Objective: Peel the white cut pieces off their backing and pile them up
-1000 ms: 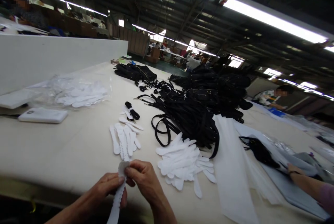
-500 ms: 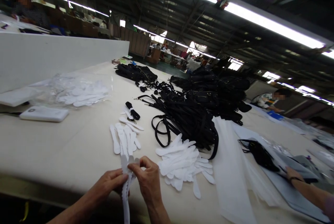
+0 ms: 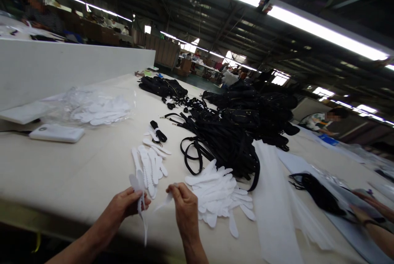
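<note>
Between the thumb and fingers of my left hand [image 3: 124,203] are a few white notched strips [image 3: 135,181], their rounded ends upward and a thin tail hanging below. My right hand [image 3: 186,206] pinches a single white strip [image 3: 163,204], blurred and tilted down toward the left. A gap separates the two hands. Just beyond them lies a small bunch of white strips [image 3: 149,165] with toothed edges. To the right of it spreads a larger heap of white strips [image 3: 215,190], close by my right hand.
Black straps [image 3: 221,141] and black bags [image 3: 246,112] pile up mid-table. A bundled black cord [image 3: 158,131] lies nearer. At left are a white phone-like device [image 3: 57,133] and a plastic bag of strips [image 3: 98,110]. White sheets [image 3: 272,202] lie right, beside a co-worker's hands [image 3: 366,206] with a black item.
My hands have moved apart, the right one drawing a strip away to the right. The co-worker's hand and the black item at right have shifted, with a second hand now showing.
</note>
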The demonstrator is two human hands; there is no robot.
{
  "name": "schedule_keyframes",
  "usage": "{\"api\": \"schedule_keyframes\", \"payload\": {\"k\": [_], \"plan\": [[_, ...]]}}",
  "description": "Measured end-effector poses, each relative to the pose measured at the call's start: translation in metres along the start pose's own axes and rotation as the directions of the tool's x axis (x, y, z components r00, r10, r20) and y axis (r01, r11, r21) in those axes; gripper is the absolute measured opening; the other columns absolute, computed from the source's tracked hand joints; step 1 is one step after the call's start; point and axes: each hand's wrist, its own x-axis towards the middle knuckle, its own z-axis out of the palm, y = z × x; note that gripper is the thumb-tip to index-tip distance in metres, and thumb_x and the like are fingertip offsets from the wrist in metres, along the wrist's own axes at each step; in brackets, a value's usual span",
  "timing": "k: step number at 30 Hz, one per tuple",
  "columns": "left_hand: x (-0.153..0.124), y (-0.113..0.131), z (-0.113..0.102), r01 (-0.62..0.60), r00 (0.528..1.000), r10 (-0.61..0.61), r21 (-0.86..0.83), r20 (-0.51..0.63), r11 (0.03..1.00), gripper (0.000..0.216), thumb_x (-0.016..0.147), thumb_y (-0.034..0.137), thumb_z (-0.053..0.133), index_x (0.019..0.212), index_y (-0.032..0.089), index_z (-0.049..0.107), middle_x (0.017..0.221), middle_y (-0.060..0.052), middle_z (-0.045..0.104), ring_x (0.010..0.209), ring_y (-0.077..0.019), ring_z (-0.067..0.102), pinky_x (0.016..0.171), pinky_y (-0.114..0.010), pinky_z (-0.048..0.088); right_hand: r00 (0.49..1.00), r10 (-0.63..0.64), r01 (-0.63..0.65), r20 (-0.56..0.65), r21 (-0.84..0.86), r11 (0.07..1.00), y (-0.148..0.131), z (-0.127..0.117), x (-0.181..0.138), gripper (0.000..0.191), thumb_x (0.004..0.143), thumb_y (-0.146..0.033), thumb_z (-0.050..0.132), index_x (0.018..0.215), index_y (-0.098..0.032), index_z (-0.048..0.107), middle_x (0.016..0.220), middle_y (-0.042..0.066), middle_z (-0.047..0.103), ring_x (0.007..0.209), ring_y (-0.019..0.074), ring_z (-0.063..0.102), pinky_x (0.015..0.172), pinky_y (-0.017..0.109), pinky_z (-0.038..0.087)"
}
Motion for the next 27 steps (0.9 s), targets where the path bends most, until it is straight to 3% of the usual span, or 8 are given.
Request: {"api": "schedule_keyframes", "payload": {"k": [6, 10, 14, 16, 18, 20, 23, 27], "plan": [[-0.004, 0.017, -0.022, -0.09, 0.996, 0.088, -0.053, -0.034, 0.995, 0.032, 0.071, 0.045, 0.079, 0.078, 0.015, 0.072, 0.061, -0.002, 0.069, 0.058, -0.0156, 0.059, 0.061, -0.026, 0.047, 0.954, 0.057, -0.127, -0.293, -0.226, 0.966, 0.03, -0.093, 0.033, 0.04, 0.086, -0.055, 0.053, 0.078, -0.02, 0.069, 0.073, 0.002, 0.07, 0.074, 0.0206, 0.062, 0.072, 0.028, 0.045], [-0.003, 0.016, -0.021, -0.039, 0.999, 0.037, 0.057, 0.025, 0.998, 0.038, 0.065, 0.049, 0.081, 0.075, 0.013, 0.073, 0.059, -0.007, 0.072, 0.057, -0.022, 0.063, 0.062, -0.033, 0.049, 0.952, -0.029, -0.164, -0.306, -0.586, 0.794, 0.048, -0.138, 0.055, 0.05, 0.083, -0.041, 0.055, 0.124, -0.015, 0.064, 0.118, 0.015, 0.07, 0.111, 0.0326, 0.062, 0.097, 0.043, 0.044], [-0.006, 0.009, -0.007, -0.065, 0.989, 0.043, 0.152, 0.139, 0.986, 0.039, 0.07, 0.052, 0.076, 0.078, 0.014, 0.075, 0.063, -0.008, 0.074, 0.062, -0.025, 0.066, 0.067, -0.036, 0.051, 0.972, -0.113, -0.004, -0.204, -0.498, 0.867, 0.026, -0.104, 0.043, 0.057, 0.085, -0.038, 0.056, 0.136, -0.013, 0.056, 0.14, 0.016, 0.056, 0.131, 0.0318, 0.05, 0.112, 0.046, 0.035], [-0.009, 0.007, 0.0, -0.091, 0.977, 0.047, 0.209, 0.206, 0.974, 0.038, 0.075, 0.053, 0.073, 0.08, 0.015, 0.076, 0.066, -0.008, 0.076, 0.066, -0.0249, 0.067, 0.069, -0.034, 0.052, 1.0, -0.023, 0.028, 0.021, -0.265, 0.964, 0.003, -0.064, 0.025, 0.046, 0.086, -0.042, 0.06, 0.128, -0.023, 0.064, 0.13, 0.009, 0.066, 0.12, 0.0277, 0.06, 0.105, 0.041, 0.043], [-0.01, 0.005, 0.004, -0.119, 0.96, 0.04, 0.275, 0.276, 0.954, 0.036, 0.079, 0.052, 0.07, 0.08, 0.016, 0.077, 0.069, -0.007, 0.077, 0.071, -0.0249, 0.068, 0.071, -0.034, 0.052, 0.964, -0.021, 0.039, 0.264, -0.063, 0.997, -0.018, -0.025, 0.009, 0.034, 0.084, -0.039, 0.066, 0.115, -0.027, 0.072, 0.115, 0.004, 0.074, 0.107, 0.0243, 0.066, 0.097, 0.034, 0.048], [-0.009, 0.003, 0.003, -0.123, 0.951, 0.023, 0.311, 0.309, 0.942, 0.037, 0.08, 0.053, 0.069, 0.082, 0.017, 0.078, 0.075, -0.007, 0.078, 0.075, -0.026, 0.07, 0.075, -0.035, 0.053, 0.939, -0.043, 0.032, 0.342, 0.04, 0.999, -0.031, 0.001, -0.001, 0.019, 0.086, -0.032, 0.064, 0.097, -0.025, 0.077, 0.097, 0.002, 0.077, 0.093, 0.0204, 0.069, 0.087, 0.029, 0.051], [-0.003, 0.002, -0.007, -0.06, 0.974, 0.006, 0.23, 0.227, 0.971, 0.045, 0.075, 0.058, 0.072, 0.092, 0.016, 0.078, 0.083, -0.01, 0.08, 0.076, -0.027, 0.072, 0.078, -0.038, 0.055, 0.976, -0.027, 0.004, 0.216, 0.105, 0.994, -0.033, 0.006, -0.001, 0.021, 0.089, -0.032, 0.059, 0.082, -0.021, 0.076, 0.08, 0.001, 0.076, 0.08, 0.0176, 0.068, 0.076, 0.025, 0.05], [0.0, 0.008, -0.024, -0.046, 0.998, 0.04, 0.114, 0.051, 0.992, 0.047, 0.072, 0.058, 0.074, 0.091, 0.015, 0.078, 0.078, -0.01, 0.079, 0.072, -0.0246, 0.071, 0.076, -0.037, 0.055, 0.995, 0.051, -0.041, -0.083, 0.113, 0.993, -0.01, -0.043, 0.018, 0.03, 0.084, -0.047, 0.064, 0.084, -0.018, 0.073, 0.075, 0.003, 0.074, 0.075, 0.0197, 0.067, 0.074, 0.027, 0.05]]}}
